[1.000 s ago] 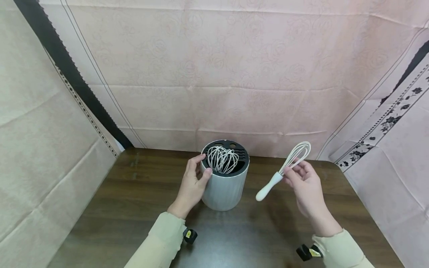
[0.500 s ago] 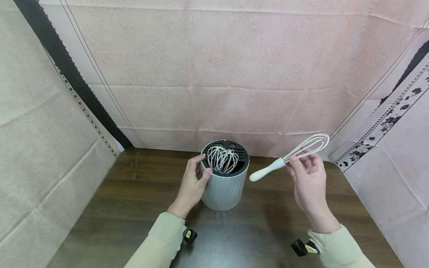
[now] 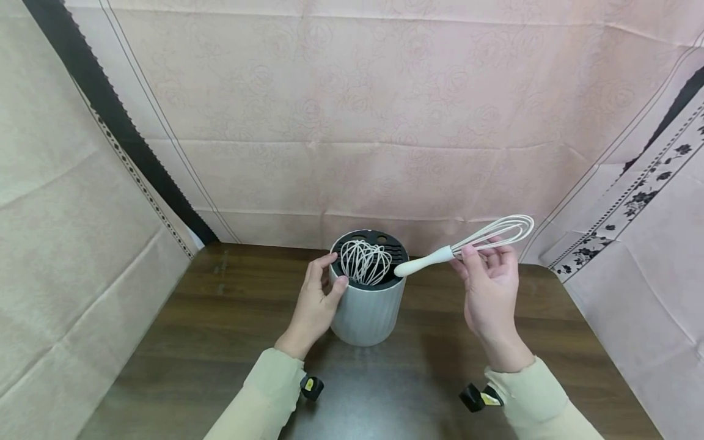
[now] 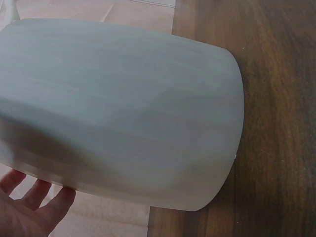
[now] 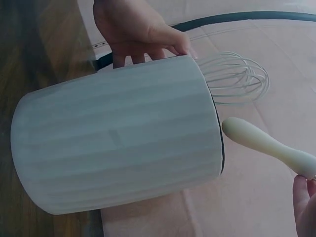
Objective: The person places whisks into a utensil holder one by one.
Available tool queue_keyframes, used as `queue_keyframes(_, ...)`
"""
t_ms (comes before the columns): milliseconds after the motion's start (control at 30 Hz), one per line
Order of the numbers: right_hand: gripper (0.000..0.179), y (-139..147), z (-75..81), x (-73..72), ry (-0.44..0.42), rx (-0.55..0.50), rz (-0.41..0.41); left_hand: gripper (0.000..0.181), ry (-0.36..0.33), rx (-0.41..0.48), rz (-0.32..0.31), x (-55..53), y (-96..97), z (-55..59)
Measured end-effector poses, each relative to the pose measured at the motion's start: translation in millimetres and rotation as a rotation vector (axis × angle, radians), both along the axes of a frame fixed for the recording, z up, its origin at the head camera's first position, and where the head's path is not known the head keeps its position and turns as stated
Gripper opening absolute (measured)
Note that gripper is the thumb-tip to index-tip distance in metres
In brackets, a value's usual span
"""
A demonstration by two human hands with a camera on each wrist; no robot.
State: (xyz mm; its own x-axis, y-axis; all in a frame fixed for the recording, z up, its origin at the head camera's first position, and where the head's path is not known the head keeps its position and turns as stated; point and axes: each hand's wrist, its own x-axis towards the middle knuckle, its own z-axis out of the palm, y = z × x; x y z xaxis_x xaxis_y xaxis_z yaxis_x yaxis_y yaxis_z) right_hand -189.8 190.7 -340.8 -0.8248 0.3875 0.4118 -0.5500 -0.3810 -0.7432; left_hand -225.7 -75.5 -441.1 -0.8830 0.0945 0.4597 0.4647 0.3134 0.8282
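A pale grey, ribbed utensil holder (image 3: 365,315) with a black slotted top stands upright on the table. My left hand (image 3: 312,302) grips its left side near the rim, thumb in front; in the left wrist view those fingers (image 4: 61,205) lie along the wall. White wire loops of one whisk (image 3: 365,263) stick up from the holder, its handle hidden inside. With my right hand (image 3: 492,299) I pinch a second whisk (image 3: 426,261) by its wires near the handle. Its handle end points left and overlaps the holder's right rim; in the right wrist view the handle (image 5: 261,140) tip is right at the rim.
The dark wooden table (image 3: 231,342) ends just behind the holder. A pale patterned cloth (image 3: 385,122) hangs at the back, with further cloth on both sides. Black cameras sit on both wrists.
My right hand has raised the second whisk, tilted it closer to level and brought it left, its handle now at the holder's rim. The left hand and holder stay put.
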Motion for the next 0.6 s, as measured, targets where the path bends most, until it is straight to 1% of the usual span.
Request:
queue_keyframes(200,0.045,-9.6,-0.5,-3.9,0.001,0.064,0.017,0.05,-0.009,0.002,-0.004,0.7,0.2,0.8)
queue_keyframes(367,0.044,-17.2,-4.6,-8.0,0.005,0.107,0.046,0.05,-0.013,0.003,-0.005,0.3,0.0,0.6)
queue_keyframes(600,0.049,-26.6,-12.4,-11.9,-0.022,0.233,0.076,0.051,-0.018,0.003,-0.003,0.3,0.3,0.9)
